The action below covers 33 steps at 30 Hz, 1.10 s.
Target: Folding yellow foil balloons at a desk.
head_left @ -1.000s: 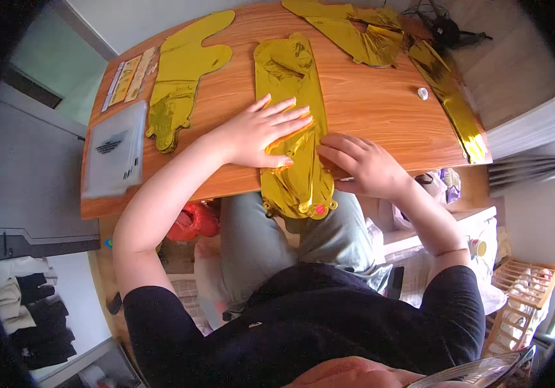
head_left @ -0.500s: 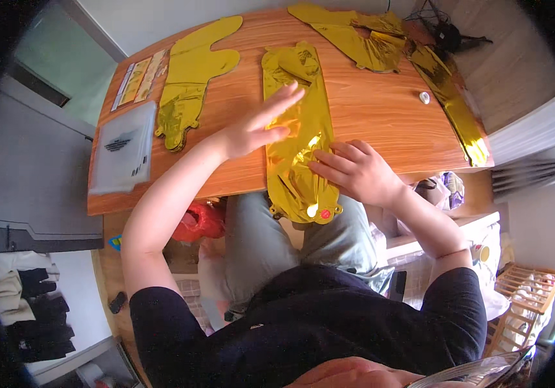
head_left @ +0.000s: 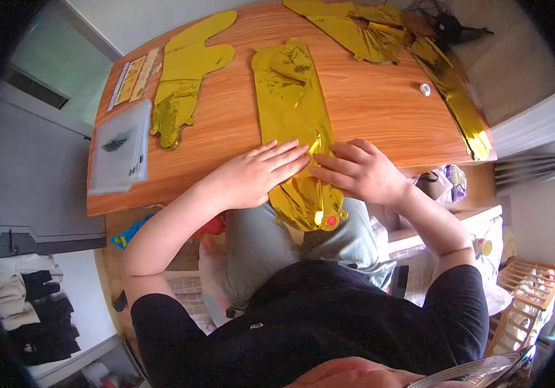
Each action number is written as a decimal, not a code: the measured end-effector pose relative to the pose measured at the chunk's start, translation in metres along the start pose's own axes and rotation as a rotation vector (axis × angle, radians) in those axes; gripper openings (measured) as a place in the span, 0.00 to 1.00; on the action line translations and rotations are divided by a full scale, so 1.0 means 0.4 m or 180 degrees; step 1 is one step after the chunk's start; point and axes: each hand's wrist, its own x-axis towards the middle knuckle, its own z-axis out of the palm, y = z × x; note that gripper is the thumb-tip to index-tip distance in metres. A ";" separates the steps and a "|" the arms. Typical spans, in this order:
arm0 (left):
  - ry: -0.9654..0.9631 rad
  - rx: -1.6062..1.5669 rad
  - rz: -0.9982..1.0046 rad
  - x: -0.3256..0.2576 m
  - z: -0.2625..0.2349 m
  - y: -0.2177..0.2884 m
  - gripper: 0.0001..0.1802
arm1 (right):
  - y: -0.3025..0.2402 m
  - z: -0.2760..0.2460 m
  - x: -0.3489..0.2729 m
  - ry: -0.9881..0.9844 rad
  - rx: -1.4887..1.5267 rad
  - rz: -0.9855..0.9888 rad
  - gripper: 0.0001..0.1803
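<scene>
A long, flat gold foil balloon (head_left: 292, 107) lies lengthwise in front of me, its near end hanging over the table edge above my lap. That near end is crinkled, with small tabs and a round red mark; the far end is wrinkled too. My left hand (head_left: 251, 173) is laid flat on the foil's left side, fingers stretched out toward the right. On the opposite side my right hand (head_left: 366, 169) rests with slightly bent, parted fingers touching the foil. The fingertips of both hands are close together, with a narrow strip of foil between them.
More flat gold foil balloons lie on the wooden table (head_left: 225, 116): one at the left (head_left: 183, 77), others at the far right (head_left: 361, 39). Clear plastic bags (head_left: 119, 152) and printed strips (head_left: 134, 81) sit at the left edge. A small white object (head_left: 425, 89) is at the right; black cables lie behind.
My left hand has come down and nearer, from above the balloon to flat on its near part. The right hand has stayed almost in place. The balloon's far end has shifted slightly left.
</scene>
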 end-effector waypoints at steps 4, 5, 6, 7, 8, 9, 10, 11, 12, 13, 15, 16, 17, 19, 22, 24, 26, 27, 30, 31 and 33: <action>0.0119 -0.0014 0.0076 -0.005 0.023 -0.007 0.38 | 0.009 0.007 -0.007 0.0394 0.0468 0.0149 0.31; 0.0120 -0.0018 0.0021 -0.004 0.024 -0.006 0.37 | 0.012 0.015 -0.014 0.0381 0.0488 0.0185 0.31; 0.0120 -0.0023 -0.0035 -0.003 0.024 -0.004 0.36 | 0.015 0.026 -0.021 0.0524 0.0720 0.0307 0.30; 0.0105 -0.0044 -0.0013 -0.002 0.022 -0.004 0.36 | 0.016 0.027 -0.024 0.0669 0.0942 0.0427 0.29; 0.0160 -0.0066 -0.0015 -0.002 0.020 -0.004 0.35 | 0.012 0.019 -0.021 0.0609 0.0965 0.0535 0.26; 0.0216 -0.0086 -0.0019 -0.001 0.018 -0.003 0.35 | 0.014 0.019 -0.026 0.0599 0.0971 0.0564 0.26; 0.0204 -0.0096 -0.0009 0.000 0.015 -0.003 0.35 | 0.020 0.022 -0.028 0.0587 0.0997 0.0427 0.24; 0.0187 -0.0104 -0.0013 0.002 0.011 -0.003 0.34 | 0.024 0.024 -0.030 0.0576 0.1022 0.0287 0.21; 0.0173 -0.0110 -0.0018 0.003 0.008 -0.003 0.33 | 0.023 0.021 -0.033 0.0576 0.1026 0.0299 0.21; 0.0174 -0.0123 -0.0020 0.002 0.007 -0.003 0.33 | 0.023 0.019 -0.033 0.0584 0.0999 0.0259 0.19; 0.0182 -0.0314 -0.0038 -0.002 0.006 -0.004 0.35 | 0.024 0.017 -0.031 0.0584 0.0974 0.0213 0.17; 0.0186 -0.0312 -0.0040 -0.001 0.007 -0.004 0.35 | 0.026 0.016 -0.032 0.0609 0.0944 0.0141 0.17; 0.0189 -0.0275 -0.0015 0.000 0.007 -0.004 0.34 | 0.029 0.015 -0.032 0.0633 0.0911 0.0068 0.17; 0.0202 -0.0230 0.0003 0.000 0.007 -0.005 0.32 | 0.031 0.017 -0.037 0.0610 0.0856 0.0032 0.18; 0.0183 -0.0248 0.0035 -0.002 0.008 -0.006 0.33 | 0.019 0.017 -0.034 0.0465 0.0898 0.0172 0.21; 0.0126 -0.0220 0.0058 -0.003 0.006 -0.008 0.33 | 0.007 0.011 -0.023 0.0344 0.0992 0.0341 0.24; 0.0122 -0.0184 0.0054 -0.004 0.006 -0.007 0.33 | -0.005 -0.004 -0.006 0.0114 0.1061 0.0939 0.31; 0.0117 -0.0153 0.0056 -0.005 0.006 -0.007 0.33 | -0.002 0.002 -0.006 0.0118 0.1062 0.0933 0.31; 0.0143 -0.0229 0.0038 -0.001 0.000 -0.002 0.35 | 0.012 0.011 -0.012 0.0008 0.1157 0.0845 0.34; 0.0148 -0.0227 0.0031 -0.001 0.002 -0.001 0.35 | 0.013 0.010 -0.010 0.0006 0.1178 0.0815 0.35; 0.0248 -0.0281 0.0011 -0.002 0.008 0.000 0.36 | 0.015 0.009 -0.008 0.0003 0.1198 0.0775 0.35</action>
